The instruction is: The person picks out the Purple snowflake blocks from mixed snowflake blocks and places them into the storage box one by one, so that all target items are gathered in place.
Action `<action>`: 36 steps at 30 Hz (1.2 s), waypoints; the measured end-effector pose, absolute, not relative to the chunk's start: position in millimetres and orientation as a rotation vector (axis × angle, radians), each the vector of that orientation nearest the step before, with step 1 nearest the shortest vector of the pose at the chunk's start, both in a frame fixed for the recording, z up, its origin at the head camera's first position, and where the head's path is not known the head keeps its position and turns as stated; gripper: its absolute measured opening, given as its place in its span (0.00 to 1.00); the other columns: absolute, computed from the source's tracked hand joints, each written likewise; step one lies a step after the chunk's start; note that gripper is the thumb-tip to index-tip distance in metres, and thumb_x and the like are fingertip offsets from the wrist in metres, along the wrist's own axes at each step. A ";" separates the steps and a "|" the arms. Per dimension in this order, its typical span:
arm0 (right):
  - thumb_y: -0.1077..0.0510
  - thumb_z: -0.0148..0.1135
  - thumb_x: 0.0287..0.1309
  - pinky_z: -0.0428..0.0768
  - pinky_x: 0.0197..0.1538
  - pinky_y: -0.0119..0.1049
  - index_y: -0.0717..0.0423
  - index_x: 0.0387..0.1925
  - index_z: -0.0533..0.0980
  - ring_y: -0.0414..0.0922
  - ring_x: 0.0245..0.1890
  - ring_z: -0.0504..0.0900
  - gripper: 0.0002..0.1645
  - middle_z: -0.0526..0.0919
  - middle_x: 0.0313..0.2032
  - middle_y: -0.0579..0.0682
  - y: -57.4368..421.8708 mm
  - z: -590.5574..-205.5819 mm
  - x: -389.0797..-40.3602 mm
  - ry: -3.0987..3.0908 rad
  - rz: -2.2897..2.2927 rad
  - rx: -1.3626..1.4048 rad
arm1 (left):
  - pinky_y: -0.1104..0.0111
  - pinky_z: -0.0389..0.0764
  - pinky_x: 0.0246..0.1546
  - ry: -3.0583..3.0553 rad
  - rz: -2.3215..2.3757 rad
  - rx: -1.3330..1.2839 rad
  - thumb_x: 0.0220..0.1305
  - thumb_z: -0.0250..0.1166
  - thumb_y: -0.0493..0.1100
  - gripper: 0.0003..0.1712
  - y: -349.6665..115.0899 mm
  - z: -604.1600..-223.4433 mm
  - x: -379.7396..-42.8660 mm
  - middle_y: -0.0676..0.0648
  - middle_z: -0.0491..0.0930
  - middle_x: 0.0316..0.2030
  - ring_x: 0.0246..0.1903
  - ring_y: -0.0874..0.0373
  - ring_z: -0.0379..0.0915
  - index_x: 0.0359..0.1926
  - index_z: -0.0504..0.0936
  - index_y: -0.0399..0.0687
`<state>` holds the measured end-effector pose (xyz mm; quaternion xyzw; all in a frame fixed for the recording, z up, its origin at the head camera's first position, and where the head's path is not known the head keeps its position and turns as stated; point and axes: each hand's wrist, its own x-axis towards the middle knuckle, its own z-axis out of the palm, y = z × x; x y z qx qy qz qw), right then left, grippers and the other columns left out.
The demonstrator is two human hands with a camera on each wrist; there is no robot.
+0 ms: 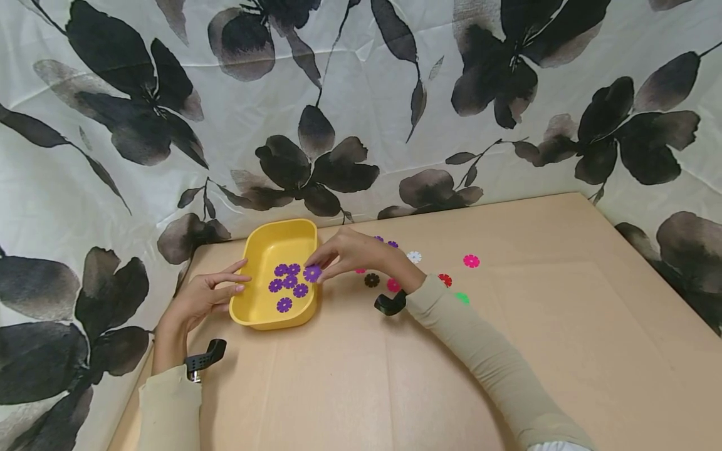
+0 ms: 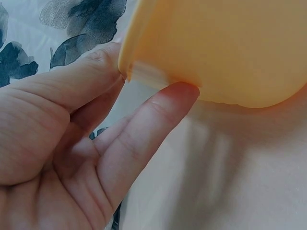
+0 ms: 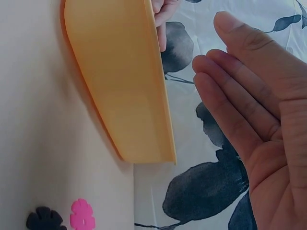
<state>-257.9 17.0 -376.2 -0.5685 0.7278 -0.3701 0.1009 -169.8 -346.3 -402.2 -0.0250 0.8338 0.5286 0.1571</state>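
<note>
A yellow tray (image 1: pixel 276 244) stands at the left of the table, with several purple flower-shaped discs (image 1: pixel 290 282) lying on its floor. My left hand (image 1: pixel 197 297) holds the tray's left rim; in the left wrist view the thumb and fingers are at the edge of the yellow wall (image 2: pixel 216 48). Over the tray's right side, my right hand (image 1: pixel 361 254) pinches one purple flower-shaped disc (image 1: pixel 313 274) at its fingertips. The right wrist view shows the fingers (image 3: pixel 235 110) beside the tray's outer wall (image 3: pixel 115 86), but the pinched disc is hidden there.
Loose discs lie right of the tray, partly behind the right hand and wrist: black (image 1: pixel 371 280), pink (image 1: pixel 393 285), white (image 1: pixel 414 257), red (image 1: pixel 445 280), green (image 1: pixel 462 298) and purple (image 1: pixel 392 244). Another pink disc (image 1: pixel 471 261) lies farther right. A floral cloth (image 1: pixel 350 75) hangs behind the table.
</note>
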 end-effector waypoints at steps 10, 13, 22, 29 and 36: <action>0.59 0.78 0.53 0.83 0.49 0.24 0.62 0.51 0.85 0.36 0.45 0.88 0.24 0.90 0.46 0.53 9.5 -378.2 -256.0 2.126 -1.106 -1.701 | 0.60 0.86 0.47 2.398 1.493 -0.062 0.68 0.69 0.44 0.27 -345.4 -401.1 -168.3 0.50 0.54 0.78 0.55 0.62 0.81 0.64 0.78 0.35; 0.58 0.78 0.53 0.83 0.49 0.24 0.62 0.52 0.85 0.36 0.45 0.88 0.24 0.90 0.47 0.53 8.3 -379.2 -256.1 2.127 -1.097 -1.701 | 0.60 0.86 0.47 2.401 1.485 -0.066 0.68 0.69 0.44 0.27 -345.0 -401.0 -168.4 0.50 0.55 0.78 0.56 0.61 0.81 0.64 0.78 0.36; 0.58 0.78 0.53 0.83 0.49 0.23 0.62 0.53 0.84 0.36 0.46 0.88 0.25 0.89 0.49 0.53 2.0 -381.1 -255.9 2.124 -1.098 -1.667 | 0.60 0.86 0.48 2.396 1.473 -0.063 0.69 0.68 0.44 0.28 -346.2 -400.1 -168.7 0.49 0.53 0.79 0.60 0.55 0.79 0.66 0.77 0.36; 0.56 0.78 0.54 0.83 0.48 0.22 0.60 0.52 0.85 0.34 0.44 0.87 0.25 0.90 0.47 0.52 -5.2 -383.8 -258.6 2.118 -1.102 -1.692 | 0.62 0.87 0.45 2.388 1.480 -0.089 0.68 0.69 0.45 0.29 -345.1 -398.6 -168.7 0.51 0.56 0.78 0.53 0.68 0.80 0.65 0.77 0.37; 0.55 0.78 0.54 0.82 0.50 0.22 0.59 0.53 0.85 0.34 0.44 0.87 0.24 0.90 0.46 0.49 -14.6 -385.0 -259.4 2.108 -1.100 -1.707 | 0.61 0.87 0.45 2.375 1.503 -0.077 0.68 0.69 0.45 0.29 -345.1 -397.8 -168.8 0.51 0.56 0.78 0.52 0.67 0.81 0.65 0.77 0.37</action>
